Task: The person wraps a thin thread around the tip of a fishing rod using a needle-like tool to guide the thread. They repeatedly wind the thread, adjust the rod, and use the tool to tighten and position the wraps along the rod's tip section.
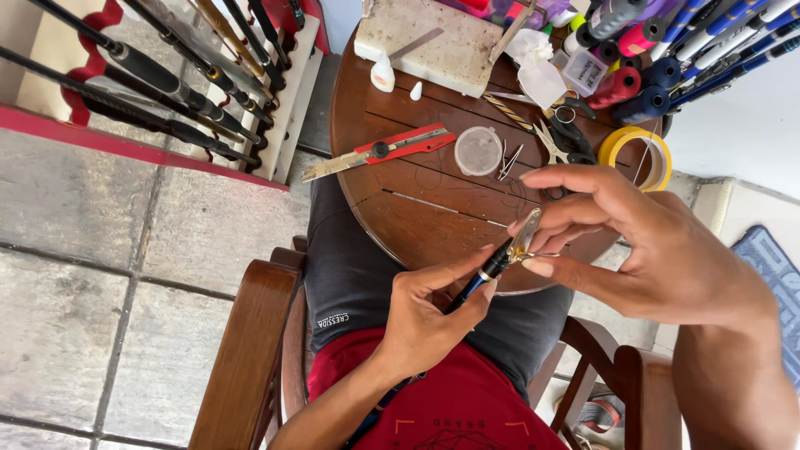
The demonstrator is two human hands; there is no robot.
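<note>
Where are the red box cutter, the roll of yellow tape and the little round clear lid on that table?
red box cutter [392,150], head view, on its red handle's middle.
roll of yellow tape [618,143], head view, on its left rim.
round clear lid [478,151], head view, on its centre.

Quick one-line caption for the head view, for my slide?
Left hand steadies a dark rod while right hand pinches its metal guide over a round wooden table.

Rod [490,271] black with blue and gold bands; guide [525,237] gold; knife [392,150] red; tape [638,156] yellow; table [417,208] dark brown; shirt [467,408] red; spools [637,83] red, pink, navy.
</note>
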